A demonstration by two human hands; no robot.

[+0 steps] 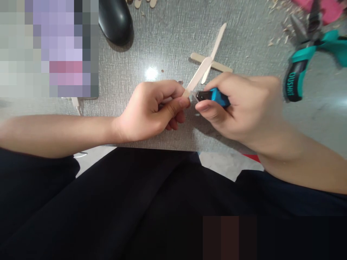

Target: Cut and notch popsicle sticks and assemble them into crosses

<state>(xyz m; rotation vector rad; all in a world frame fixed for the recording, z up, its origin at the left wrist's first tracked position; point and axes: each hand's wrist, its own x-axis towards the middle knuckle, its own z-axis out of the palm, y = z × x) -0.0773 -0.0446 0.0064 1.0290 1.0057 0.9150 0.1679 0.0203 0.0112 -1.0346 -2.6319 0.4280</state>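
Observation:
My left hand [154, 108] is closed, pinching the lower end of a wooden craft stick [197, 76] that slants up to the right above the grey table [168, 43]. My right hand [238, 104] is wrapped round a blue and black utility knife [213, 96]. The knife's tip sits right at the pinched end of the stick, beside my left thumb. Both hands hover near the table's front edge.
Two more craft sticks lie crossed [217, 61] just behind the hands. Teal-handled pliers [300, 68] rest at the right, with wood shavings [282, 21] and a pink object [325, 9] beyond. A black rounded object [115, 20] stands at the back. My dark-clothed lap fills the foreground.

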